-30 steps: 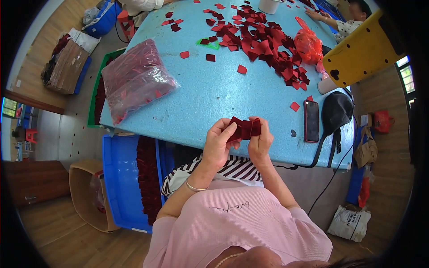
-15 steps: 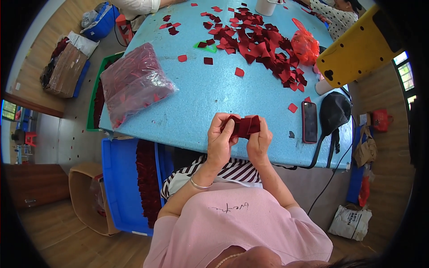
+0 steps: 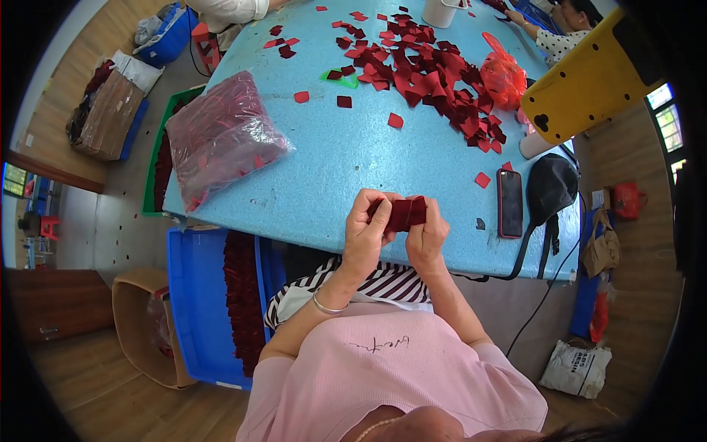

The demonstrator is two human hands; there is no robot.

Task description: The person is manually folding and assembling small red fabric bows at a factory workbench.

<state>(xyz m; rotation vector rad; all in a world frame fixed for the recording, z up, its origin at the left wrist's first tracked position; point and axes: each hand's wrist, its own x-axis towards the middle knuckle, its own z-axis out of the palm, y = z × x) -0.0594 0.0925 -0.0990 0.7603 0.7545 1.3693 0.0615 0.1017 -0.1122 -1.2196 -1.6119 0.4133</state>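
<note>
While you sit at the near edge of the blue table (image 3: 331,169), both your hands are closed on one small stack of dark red pieces (image 3: 403,214), held just above that edge. Your left hand (image 3: 366,234) grips the stack's left end, thumb on top, fingers curled under. Your right hand (image 3: 427,236) pinches the right end from below and the side. The hands touch each other around the stack. A bangle (image 3: 326,306) sits on your left wrist.

On the table:
- Clear bag (image 3: 221,136) stuffed with red pieces, at the left edge, well apart from your hands.
- Heap of loose red pieces (image 3: 427,74) spread over the far half, with single strays trailing toward the middle.
- Orange-red plastic bag (image 3: 503,74) at the heap's right side.
- White cup (image 3: 440,11) at the far edge.
- Dark phone (image 3: 509,202) lying flat near the right edge, just right of your hands.
- Black cap (image 3: 552,184) beside the phone, at the right edge, with a cord hanging off the near edge.

Off the table:
- Blue crate (image 3: 199,302) on the floor at your left, a row of dark red pieces packed in it.
- Cardboard box (image 3: 136,324) just left of the crate.
- Yellow chair back (image 3: 582,81) at the table's far right corner.
- Another person's hand (image 3: 513,15) rests on the far right corner.
</note>
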